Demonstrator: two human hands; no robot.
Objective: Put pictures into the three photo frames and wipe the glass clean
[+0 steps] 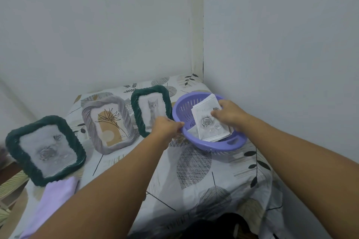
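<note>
Now the left hand (167, 126) pinches the purple basket (231, 144) rim to hold it; the right hand (227, 114) grips the rose picture (208, 125), so lift gently without bending it

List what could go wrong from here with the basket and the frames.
1. The left hand grips the basket rim right beside the cat frame; tugging the basket could knock that leaning frame over.
2. The right hand rests on loose prints stacked in the basket; a careless grab might crease them or lift several.
3. The cloth lies at the table's near left edge and may slip off.
</note>
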